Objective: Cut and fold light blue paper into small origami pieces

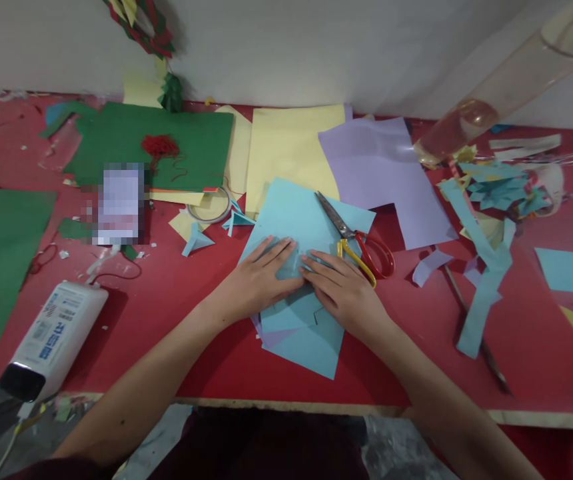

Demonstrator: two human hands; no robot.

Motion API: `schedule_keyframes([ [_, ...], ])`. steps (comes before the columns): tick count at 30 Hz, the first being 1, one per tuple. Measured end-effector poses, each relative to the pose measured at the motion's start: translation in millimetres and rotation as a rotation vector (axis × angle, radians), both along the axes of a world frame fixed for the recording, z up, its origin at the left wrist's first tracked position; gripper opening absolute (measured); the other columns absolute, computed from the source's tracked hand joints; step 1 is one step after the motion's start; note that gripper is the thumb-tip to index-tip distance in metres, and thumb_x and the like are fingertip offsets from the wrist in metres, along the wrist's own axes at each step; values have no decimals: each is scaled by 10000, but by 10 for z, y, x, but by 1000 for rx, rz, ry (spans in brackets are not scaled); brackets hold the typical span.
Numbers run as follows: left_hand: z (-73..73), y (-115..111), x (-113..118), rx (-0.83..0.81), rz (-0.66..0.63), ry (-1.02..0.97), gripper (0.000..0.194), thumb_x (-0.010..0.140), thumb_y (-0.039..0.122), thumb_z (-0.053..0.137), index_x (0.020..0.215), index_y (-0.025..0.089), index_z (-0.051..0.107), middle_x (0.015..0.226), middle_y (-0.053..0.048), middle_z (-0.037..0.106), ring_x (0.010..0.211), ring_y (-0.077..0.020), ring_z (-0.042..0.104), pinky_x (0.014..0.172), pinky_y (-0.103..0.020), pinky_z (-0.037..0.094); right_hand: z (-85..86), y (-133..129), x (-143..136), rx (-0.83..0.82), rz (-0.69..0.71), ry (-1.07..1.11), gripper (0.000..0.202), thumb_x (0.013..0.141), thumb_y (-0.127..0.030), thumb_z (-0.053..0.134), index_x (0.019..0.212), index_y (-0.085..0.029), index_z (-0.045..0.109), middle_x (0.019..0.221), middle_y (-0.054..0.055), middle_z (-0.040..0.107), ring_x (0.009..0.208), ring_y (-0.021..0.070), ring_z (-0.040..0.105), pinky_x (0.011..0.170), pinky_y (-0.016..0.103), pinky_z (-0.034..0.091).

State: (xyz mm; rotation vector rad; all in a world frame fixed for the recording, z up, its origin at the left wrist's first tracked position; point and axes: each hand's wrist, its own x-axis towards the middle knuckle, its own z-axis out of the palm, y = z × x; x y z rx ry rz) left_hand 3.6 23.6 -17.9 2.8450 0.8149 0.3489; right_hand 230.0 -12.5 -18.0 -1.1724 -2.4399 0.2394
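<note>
Both hands rest on light blue paper (291, 207) at the middle of the red table. My left hand (261, 280) lies with its fingers spread, pressing a small blue piece (290, 261) against the larger sheets. From the other side, my right hand (339, 283) touches the same piece, its fingers stretched out and apart. Part of that piece is hidden under the fingers. Scissors (349, 233) with one red and one yellow handle lie just beyond my right hand, blades apart. Beneath my wrists, another blue sheet (311, 350) reaches toward the table's front edge.
Yellow paper (286, 147), purple paper (376, 160) and green sheets (196, 143) lie behind. A tape roll (210, 219) and folded blue pieces (197, 241) are left of centre. A phone (119, 203) and white power bank (59, 333) lie farther left; a bottle (506, 87) stands right.
</note>
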Motion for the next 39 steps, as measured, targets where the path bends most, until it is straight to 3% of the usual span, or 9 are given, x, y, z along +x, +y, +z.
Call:
schedule_keyframes([
  [11, -17, 45, -66, -49, -19, -11, 260, 997, 332, 491, 1218, 286, 621, 1565, -132, 363, 1465, -291, 296, 1181, -557, 262, -6, 10, 19, -10, 12, -4, 338, 938, -79, 486, 1214, -188, 648, 1327, 55, 653, 1290, 267, 553, 1004, 464, 506],
  [39, -3, 67, -85, -91, -33, -9, 279, 1004, 328, 487, 1237, 323, 639, 1591, -94, 318, 1474, -282, 278, 1194, -559, 235, -16, 29, 43, 17, 23, -19, 335, 935, -85, 499, 1216, -191, 649, 1326, 51, 654, 1320, 260, 533, 1021, 448, 493],
])
